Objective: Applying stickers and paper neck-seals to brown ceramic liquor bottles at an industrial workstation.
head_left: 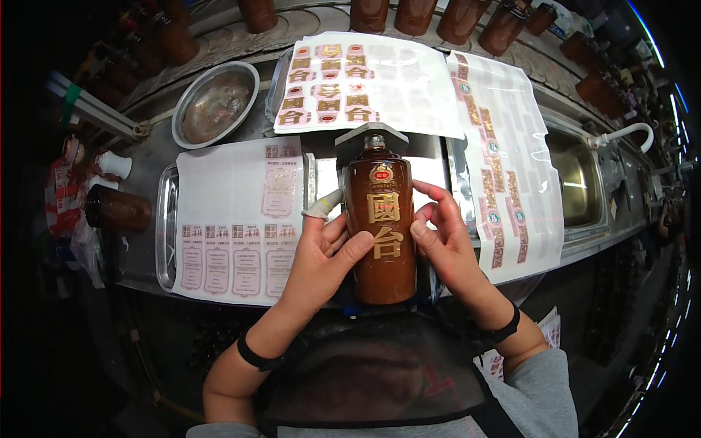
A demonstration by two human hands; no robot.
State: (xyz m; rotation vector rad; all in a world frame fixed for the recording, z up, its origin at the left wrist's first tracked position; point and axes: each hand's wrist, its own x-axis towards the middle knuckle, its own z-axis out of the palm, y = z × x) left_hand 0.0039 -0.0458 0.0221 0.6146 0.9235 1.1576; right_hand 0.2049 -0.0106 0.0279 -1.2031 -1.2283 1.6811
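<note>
Your left hand [321,252] wraps the left side of the brown glazed bottle [381,226], thumb on front; your right hand [447,241] is half-curled at its right edge, grip unclear. Between them, it's probably heavy, rigid, slick, breakable: cradle both lower sides. The grey holder [396,139] hinders reaching behind; decal sheets [540,146] crowd around.

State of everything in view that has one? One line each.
Bottle: between both hands, gold decals on front, neck pointing away
Left hand: against bottle, thumb on its front
Right hand: partly curled at bottle's right edge
Top sheet: partly used, decals left on left half
Left sheet: near row full, far row mostly bare
Right sheet: partly used
Tap: no stream visible
</note>
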